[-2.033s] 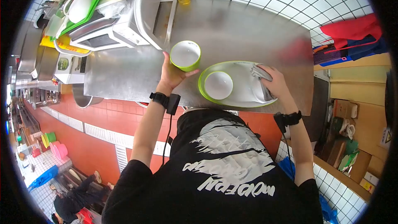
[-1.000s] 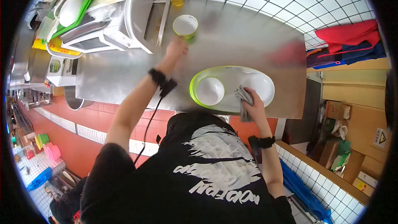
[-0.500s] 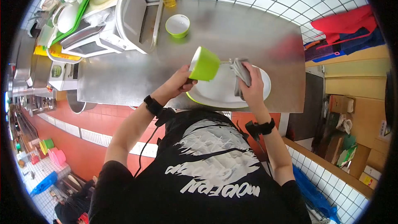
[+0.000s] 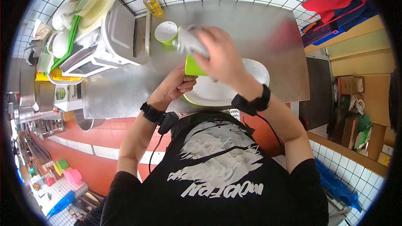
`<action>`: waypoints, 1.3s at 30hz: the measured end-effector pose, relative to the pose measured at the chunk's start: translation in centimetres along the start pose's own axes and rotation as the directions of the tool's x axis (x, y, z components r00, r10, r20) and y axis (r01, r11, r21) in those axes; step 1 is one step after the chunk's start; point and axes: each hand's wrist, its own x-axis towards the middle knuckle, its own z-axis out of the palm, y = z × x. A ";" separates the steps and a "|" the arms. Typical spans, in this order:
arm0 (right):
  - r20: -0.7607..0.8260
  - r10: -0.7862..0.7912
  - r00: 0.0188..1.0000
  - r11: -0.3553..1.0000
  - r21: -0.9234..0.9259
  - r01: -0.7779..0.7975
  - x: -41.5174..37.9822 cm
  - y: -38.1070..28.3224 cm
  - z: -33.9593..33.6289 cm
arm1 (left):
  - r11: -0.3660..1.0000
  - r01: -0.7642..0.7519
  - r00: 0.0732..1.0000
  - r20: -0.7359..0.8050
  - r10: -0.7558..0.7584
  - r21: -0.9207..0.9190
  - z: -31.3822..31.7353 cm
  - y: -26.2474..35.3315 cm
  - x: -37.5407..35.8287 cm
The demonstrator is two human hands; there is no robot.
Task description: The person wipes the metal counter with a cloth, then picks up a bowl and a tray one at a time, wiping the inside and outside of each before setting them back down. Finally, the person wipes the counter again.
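Note:
My left hand (image 4: pixel 181 83) holds a green bowl (image 4: pixel 194 67) by its lower edge, over the left end of a white oval plate with a green rim (image 4: pixel 217 92). A crumpled grey cloth (image 4: pixel 189 43) is gripped in my right hand (image 4: pixel 220 54), which is raised in front of the bowl and hides much of it. The cloth is blurred; whether it touches the bowl I cannot tell. Just beyond the cloth stands a second bowl (image 4: pixel 166 32), white inside and green outside, upright on the steel table (image 4: pixel 125 88).
An oil bottle (image 4: pixel 151 2) stands by the tiled wall at the back. White appliances (image 4: pixel 121 33) with stacked dishes are at the left. Red and blue cloth items (image 4: pixel 335 4) hang at the right. Cardboard boxes (image 4: pixel 351 86) sit on the far right.
My right hand has moved left with the cloth, from above the plate to the held bowl. The bowl in my left hand has shifted slightly left.

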 end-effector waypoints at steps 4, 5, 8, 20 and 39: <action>0.506 0.360 0.784 0.755 0.336 -0.563 3.7 3.3 -2.4 | 0.973 -0.057 0.991 -0.106 0.082 0.222 1.6 0.7 -1.1; 0.556 0.350 0.754 0.610 0.476 -0.634 3.6 4.2 -2.4 | 0.965 -0.084 0.991 -0.084 0.108 0.248 1.6 0.7 -1.1; 0.639 0.377 0.671 0.217 0.643 -0.734 2.0 4.5 -2.4 | 0.976 -0.067 0.995 -0.055 0.080 0.208 0.8 0.2 -0.9; 0.181 0.357 0.916 -0.064 0.984 -0.169 -8.5 7.3 3.8 | 0.923 -0.150 0.903 -0.331 0.274 0.355 5.0 1.2 0.9; 0.085 0.310 0.947 0.908 0.269 -0.321 -4.0 6.3 -0.6 | 0.824 -0.469 0.883 -0.194 0.428 -0.318 4.2 2.7 -0.4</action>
